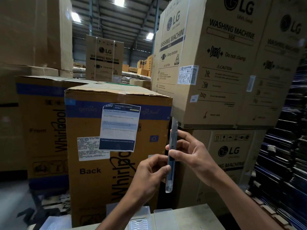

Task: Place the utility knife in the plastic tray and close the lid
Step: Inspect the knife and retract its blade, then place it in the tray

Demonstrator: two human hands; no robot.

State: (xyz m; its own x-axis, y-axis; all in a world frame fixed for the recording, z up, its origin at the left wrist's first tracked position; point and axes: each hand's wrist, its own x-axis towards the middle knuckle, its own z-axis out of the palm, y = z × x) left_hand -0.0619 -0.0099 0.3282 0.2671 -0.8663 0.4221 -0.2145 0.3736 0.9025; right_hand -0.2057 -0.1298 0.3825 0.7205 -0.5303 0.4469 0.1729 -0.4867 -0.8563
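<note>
At six o'clock, nearest the camera, a pale surface point(196, 214) carries the clear plastic tray point(139, 221), its ribbed base showing, with the clear lid point(164, 218) swung open just to its right.

Above them, at about five o'clock from the middle of the view, both hands hold the utility knife point(171, 156) upright in the air, well clear of the tray. The knife is long and slim, with a grey-blue body, a pale translucent lower end and a silvery blade section standing out at the top. The left hand point(149, 173) pinches the knife's lower half between thumb and fingertips from the nine o'clock side. The right hand point(191, 155) is closed on the middle of the knife from the three o'clock side, thumb on the front, forefinger stretched behind it.

Beyond the hands stands a brown Whirlpool carton point(116, 146) marked "Back", with a blue-and-white paper notice point(119, 127) stuck on its face. At two o'clock rise stacked LG washing machine cartons point(216, 63). Farthest off, at twelve o'clock, ceiling lights point(119, 0) shine.
</note>
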